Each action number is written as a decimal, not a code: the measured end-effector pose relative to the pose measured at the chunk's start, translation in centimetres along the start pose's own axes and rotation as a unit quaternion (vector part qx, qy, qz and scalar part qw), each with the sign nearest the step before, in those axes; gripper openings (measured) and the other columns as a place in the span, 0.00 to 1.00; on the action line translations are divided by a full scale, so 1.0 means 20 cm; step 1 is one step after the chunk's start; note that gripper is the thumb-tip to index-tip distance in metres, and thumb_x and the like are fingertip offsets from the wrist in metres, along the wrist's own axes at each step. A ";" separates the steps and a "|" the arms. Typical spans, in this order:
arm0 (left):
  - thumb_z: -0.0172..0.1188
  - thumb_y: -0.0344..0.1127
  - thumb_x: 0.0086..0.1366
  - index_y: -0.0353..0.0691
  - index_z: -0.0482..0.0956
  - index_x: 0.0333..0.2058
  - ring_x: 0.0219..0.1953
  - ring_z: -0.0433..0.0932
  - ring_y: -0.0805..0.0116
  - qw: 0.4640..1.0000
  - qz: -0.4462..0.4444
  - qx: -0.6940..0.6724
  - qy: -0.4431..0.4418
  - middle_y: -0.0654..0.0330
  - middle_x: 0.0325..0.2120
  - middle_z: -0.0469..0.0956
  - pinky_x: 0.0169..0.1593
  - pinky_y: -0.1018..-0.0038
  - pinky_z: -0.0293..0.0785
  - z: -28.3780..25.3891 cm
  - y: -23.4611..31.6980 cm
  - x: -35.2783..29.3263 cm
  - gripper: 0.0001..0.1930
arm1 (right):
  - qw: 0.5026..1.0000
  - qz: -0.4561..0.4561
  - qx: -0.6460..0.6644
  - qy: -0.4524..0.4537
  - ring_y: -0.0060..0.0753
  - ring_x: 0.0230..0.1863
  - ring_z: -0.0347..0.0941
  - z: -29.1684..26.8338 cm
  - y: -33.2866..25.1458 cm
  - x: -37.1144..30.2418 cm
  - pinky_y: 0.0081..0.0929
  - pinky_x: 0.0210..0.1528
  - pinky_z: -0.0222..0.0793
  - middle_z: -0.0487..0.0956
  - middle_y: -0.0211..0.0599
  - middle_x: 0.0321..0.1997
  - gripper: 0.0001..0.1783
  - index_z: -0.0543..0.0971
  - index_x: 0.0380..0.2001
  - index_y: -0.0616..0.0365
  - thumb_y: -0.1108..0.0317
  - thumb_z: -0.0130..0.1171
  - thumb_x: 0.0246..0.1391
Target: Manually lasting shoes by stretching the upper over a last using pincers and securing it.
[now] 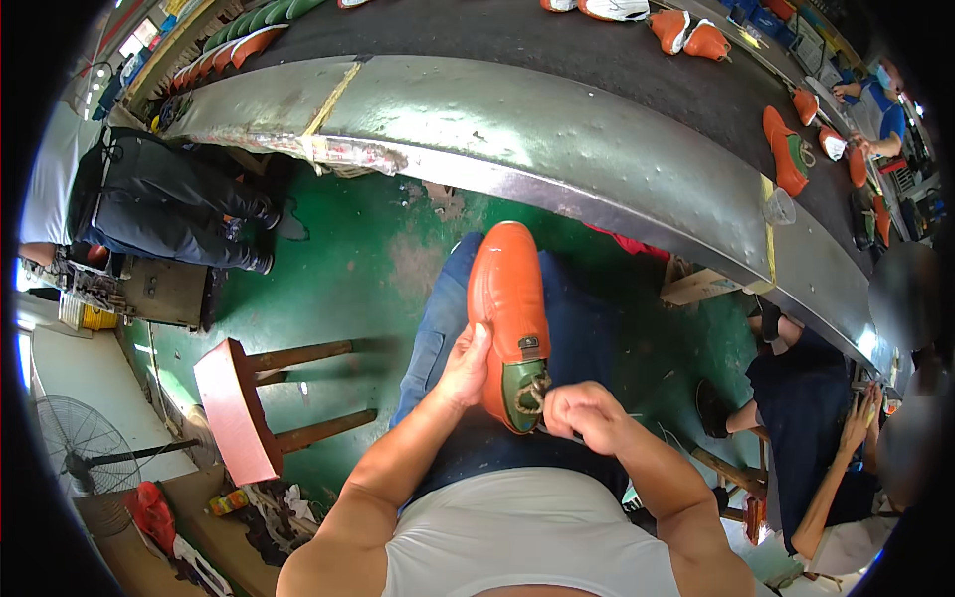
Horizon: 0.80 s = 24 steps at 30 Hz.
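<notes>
An orange-red shoe (505,284) lies over my lap with its toe pointing away from me. Its opening, at the near end, shows a green inside (516,383), and a loop of twisted cord (533,391) sticks up there. My left hand (466,368) is closed around the left side of the shoe, thumb along its edge. Beside the heel, my right hand (585,412) has its fingers curled together right next to the cord loop. Whatever those fingers pinch is hidden.
A dark conveyor belt with a metal edge (477,104) curves across ahead, carrying orange shoes (788,149). On the left are a wooden stool (239,413), a fan (80,448) and a standing person (149,194). Another person (811,428) sits at the right.
</notes>
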State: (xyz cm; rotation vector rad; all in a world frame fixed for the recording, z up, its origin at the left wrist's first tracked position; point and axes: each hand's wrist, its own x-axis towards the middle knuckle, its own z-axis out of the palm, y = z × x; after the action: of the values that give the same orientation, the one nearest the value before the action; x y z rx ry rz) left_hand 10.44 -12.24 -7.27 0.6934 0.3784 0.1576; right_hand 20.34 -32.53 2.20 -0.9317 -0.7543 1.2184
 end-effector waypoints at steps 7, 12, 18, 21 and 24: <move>0.55 0.63 0.67 0.39 0.60 0.67 0.60 0.73 0.61 0.998 0.057 0.029 -0.001 0.54 0.60 0.72 0.62 0.62 0.71 0.10 0.25 0.11 0.40 | 0.800 -0.270 -0.513 0.153 0.47 0.46 0.76 -0.11 -0.10 0.30 0.39 0.44 0.74 0.74 0.44 0.50 0.12 0.77 0.36 0.61 0.78 0.65 0.46; 0.59 0.65 0.64 0.34 0.62 0.65 0.60 0.72 0.61 0.993 0.068 0.086 -0.042 0.54 0.59 0.72 0.63 0.61 0.69 0.09 0.31 0.30 0.44 | 0.945 -0.230 -0.231 0.030 0.43 0.32 0.74 -0.31 -0.26 0.40 0.35 0.33 0.69 0.75 0.42 0.34 0.04 0.75 0.29 0.61 0.74 0.59 0.51; 0.46 0.68 0.69 0.37 0.59 0.66 0.55 0.77 0.52 0.980 0.154 0.117 0.052 0.48 0.57 0.73 0.58 0.56 0.75 0.19 0.57 0.51 0.42 | 0.881 -0.135 -0.421 0.171 0.53 0.58 0.67 -0.35 -0.47 0.47 0.41 0.60 0.63 0.68 0.55 0.55 0.47 0.62 0.58 0.65 0.47 0.74 0.46; 0.43 0.65 0.72 0.37 0.56 0.67 0.60 0.73 0.52 0.984 0.142 0.105 -0.031 0.50 0.61 0.70 0.63 0.56 0.71 0.43 0.56 0.65 0.39 | 0.963 -0.112 -0.204 0.136 0.45 0.74 0.53 -0.39 -0.47 0.57 0.39 0.73 0.50 0.56 0.54 0.72 0.59 0.46 0.72 0.67 0.57 0.74 0.48; 0.47 0.56 0.74 0.38 0.48 0.72 0.72 0.55 0.55 0.936 0.141 0.233 -0.222 0.53 0.71 0.54 0.71 0.58 0.53 0.68 0.70 0.83 0.38 | 0.955 -0.092 -0.084 0.268 0.32 0.67 0.61 -0.55 -0.57 0.54 0.34 0.71 0.55 0.65 0.45 0.68 0.50 0.54 0.70 0.64 0.60 0.71 0.51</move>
State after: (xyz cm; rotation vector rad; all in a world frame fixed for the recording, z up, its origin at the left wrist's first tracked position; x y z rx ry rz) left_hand 30.78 -5.30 6.62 1.2241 -0.1316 0.1790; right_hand 37.06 -24.85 7.48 -1.2347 -0.4953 0.6934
